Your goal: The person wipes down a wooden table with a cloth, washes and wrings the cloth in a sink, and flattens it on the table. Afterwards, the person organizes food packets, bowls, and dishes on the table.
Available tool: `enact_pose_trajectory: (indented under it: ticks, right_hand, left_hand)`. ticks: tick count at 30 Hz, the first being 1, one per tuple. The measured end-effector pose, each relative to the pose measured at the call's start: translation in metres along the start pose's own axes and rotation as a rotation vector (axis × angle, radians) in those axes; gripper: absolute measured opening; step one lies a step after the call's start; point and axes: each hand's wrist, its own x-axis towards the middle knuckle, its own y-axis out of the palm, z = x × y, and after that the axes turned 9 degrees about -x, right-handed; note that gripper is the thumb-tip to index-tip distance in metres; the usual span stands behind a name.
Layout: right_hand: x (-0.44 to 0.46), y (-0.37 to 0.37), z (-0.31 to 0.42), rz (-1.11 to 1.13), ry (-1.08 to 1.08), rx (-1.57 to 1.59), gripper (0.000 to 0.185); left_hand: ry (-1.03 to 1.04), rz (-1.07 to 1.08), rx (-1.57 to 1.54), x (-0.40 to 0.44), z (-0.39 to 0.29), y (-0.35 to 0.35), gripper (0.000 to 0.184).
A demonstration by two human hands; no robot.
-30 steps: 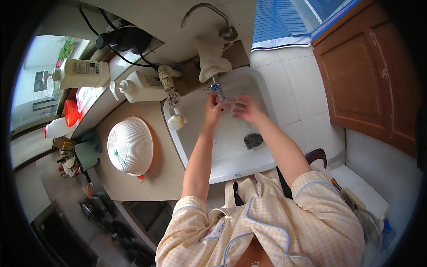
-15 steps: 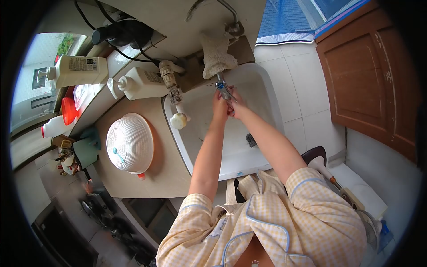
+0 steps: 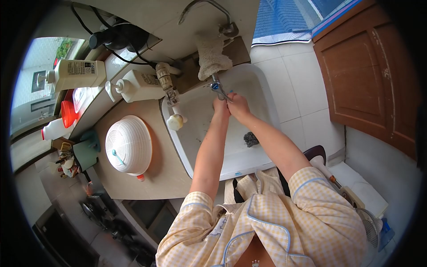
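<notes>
Both hands are close together over the white sink (image 3: 273, 93), just under the spout of the metal faucet (image 3: 216, 86). My left hand (image 3: 220, 107) is pressed against my right, its fingers mostly hidden behind the spout. My right hand (image 3: 239, 106) has its fingers curled in. A small light-blue bit (image 3: 231, 91) shows at its far edge, too small to name. Whatever the hands hold between them is out of sight. A dark scouring pad (image 3: 251, 139) lies in the sink beneath my right forearm.
A white strainer basket (image 3: 126, 140) with a small teal spoon (image 3: 115, 154) on it sits on the counter (image 3: 164, 178) at left. A pump bottle (image 3: 138, 85) and a capped pipe valve (image 3: 174, 122) stand by the sink's left rim. A brown cabinet door (image 3: 364, 71) is at right.
My hands have come slightly nearer to me and turned a little beneath the spout. More of the scouring pad shows beside my right forearm. The view has shifted slightly.
</notes>
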Motion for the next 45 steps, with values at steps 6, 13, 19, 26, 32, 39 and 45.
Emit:
enact_pose_trajectory:
  ticks: [6, 13, 19, 26, 32, 39, 45]
  right_hand:
    - [0.002, -0.012, -0.004, 0.130, 0.027, 0.187, 0.041]
    - [-0.011, -0.056, -0.022, 0.112, -0.210, 0.009, 0.035]
    - [-0.066, -0.114, 0.062, 0.215, -0.543, 0.003, 0.041]
    - [-0.074, -0.081, 0.066, 0.220, -0.548, -0.110, 0.052]
    - [-0.110, -0.061, 0.005, -0.005, -0.874, -0.709, 0.072]
    - [-0.074, -0.071, 0.001, 0.625, -1.142, -0.741, 0.043]
    - [-0.087, -0.079, 0.039, 0.586, -1.708, -0.635, 0.011]
  left_hand:
    - [-0.184, 0.140, 0.026, 0.054, 0.013, -0.032, 0.022]
    - [-0.263, 0.271, -0.123, 0.040, -0.002, -0.037, 0.025]
    - [-0.086, 0.137, -0.198, 0.011, -0.008, -0.036, 0.024]
    - [0.005, 0.093, -0.193, -0.066, -0.019, -0.048, 0.022]
    - [-0.056, 0.325, -0.207, -0.108, 0.008, -0.069, 0.014]
    - [-0.114, 0.238, 0.093, -0.171, -0.011, -0.084, 0.024]
    - [-0.417, 0.544, -0.059, -0.190, -0.018, -0.083, 0.049]
